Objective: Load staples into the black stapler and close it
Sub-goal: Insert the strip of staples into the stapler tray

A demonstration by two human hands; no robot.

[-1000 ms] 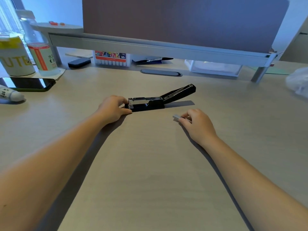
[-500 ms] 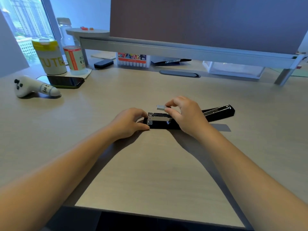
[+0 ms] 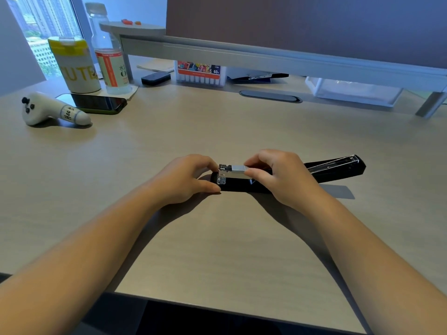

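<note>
Head view, bench [image 3: 217, 250] at mid-task, items as follows.

Black stapler [image 3: 242, 186]: lies middle of bench, lid [image 3: 338, 165] swung fully back to the right and lying open, metal channel [image 3: 225, 174] exposed at the left end. Open, presumably so the strip can drop in from above.

Left hand [image 3: 186, 180]: fingers curled against the stapler's left end, thumb low on the base; likely bracing it against sliding.

Right hand [image 3: 280, 177]: fingers pinched shut on a strip of staples [image 3: 239, 168], which sits on or just above the channel; whether fully seated cannot be told. Loading step in hand; closing not yet done.

Far left of bench, well apart from the work:
- White cup [image 3: 76, 68], yellow lid, lettering "CUTE", partly cut off.
- Clear bottle [image 3: 110, 61], orange-striped label, print too small to read.
- Phone [image 3: 96, 103], face up, dark.
- White toy [image 3: 52, 110], handwritten "Hea…", unclear.

Under the shelf [image 3: 266, 56]: marker box [image 3: 200, 73], marked "60".
</note>
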